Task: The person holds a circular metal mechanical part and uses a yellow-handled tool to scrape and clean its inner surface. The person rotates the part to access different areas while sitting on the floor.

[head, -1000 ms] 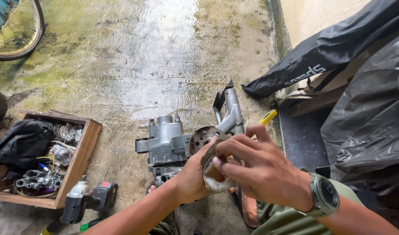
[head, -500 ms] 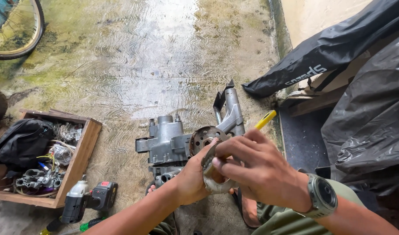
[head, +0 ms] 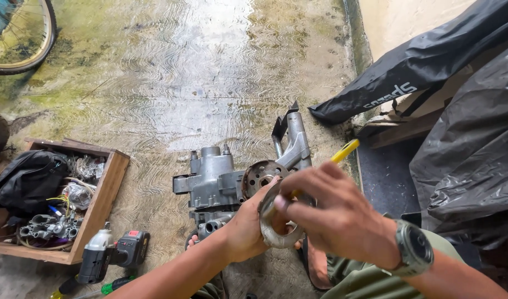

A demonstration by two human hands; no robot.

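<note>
My left hand [head: 248, 227] grips a round grey metal ring part [head: 276, 237] from the left side, holding it above the ground. My right hand [head: 337, 213], with a watch on the wrist, covers the top of the same ring, fingers pressed on its rim. A yellow-handled tool [head: 344, 150] sticks out from behind my right hand's fingers. Just beyond the hands a grey metal engine casing [head: 212, 180] lies on the wet concrete, with a rusty round hub [head: 259, 174] and a silver arm [head: 295, 141] reaching away from it.
A wooden box [head: 107, 191] at left holds a black bag, wires and metal parts. A cordless power tool [head: 113, 254] and a green-handled screwdriver [head: 113, 286] lie in front of it. Black plastic sheeting [head: 470, 166] covers things at right. A bicycle wheel [head: 21, 39] is at top left.
Both hands have stayed on the ring with only slight finger shifts; the yellow tool's tip sits a little higher and further right.
</note>
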